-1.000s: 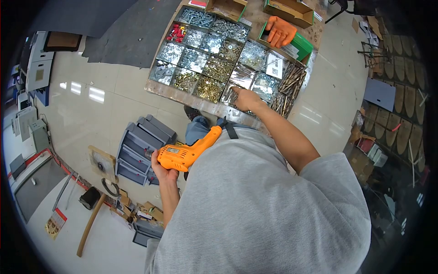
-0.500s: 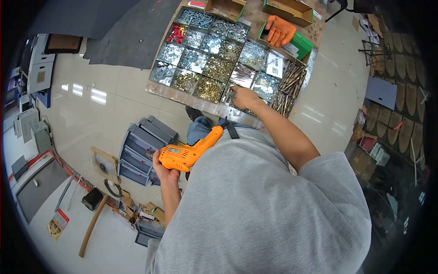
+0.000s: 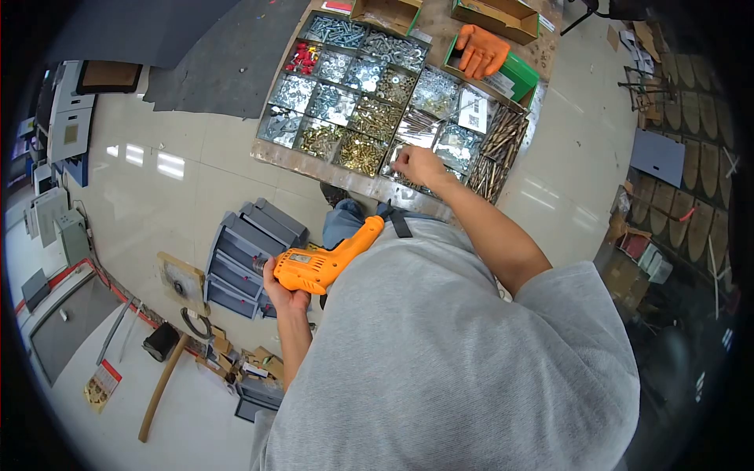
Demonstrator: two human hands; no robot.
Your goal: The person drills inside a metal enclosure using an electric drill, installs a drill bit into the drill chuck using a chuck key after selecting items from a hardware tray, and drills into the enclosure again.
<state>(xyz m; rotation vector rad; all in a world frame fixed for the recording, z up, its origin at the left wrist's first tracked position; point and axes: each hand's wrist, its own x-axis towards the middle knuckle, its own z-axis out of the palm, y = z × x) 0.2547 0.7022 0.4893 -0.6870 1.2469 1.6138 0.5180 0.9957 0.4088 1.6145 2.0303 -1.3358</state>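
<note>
My left hand (image 3: 284, 292) is wrapped round the front of an orange power drill (image 3: 312, 268), whose handle end rests near my waist. The drill's chuck points left, above the grey bins. At the front of the sorting tray, my right hand (image 3: 420, 166) is over a compartment of small metal pieces (image 3: 388, 168). Its fingers are curled together, and I cannot make out what is between them. The hand covers part of that compartment. Around it lie gold-coloured fasteners (image 3: 361, 152), silver pieces (image 3: 458, 146) and long drill bits (image 3: 503, 133).
The compartment tray stands on a worn workbench (image 3: 271, 151). An orange glove (image 3: 481, 53) lies on a green box (image 3: 520, 78), with an open cardboard box (image 3: 496, 19) behind. Grey plastic bins (image 3: 243, 259) and a wooden-handled tool (image 3: 163, 388) are at the left.
My right hand has lifted slightly, and its fingers, stretched into the compartment before, are now drawn together. My left hand and the drill have stayed in place.
</note>
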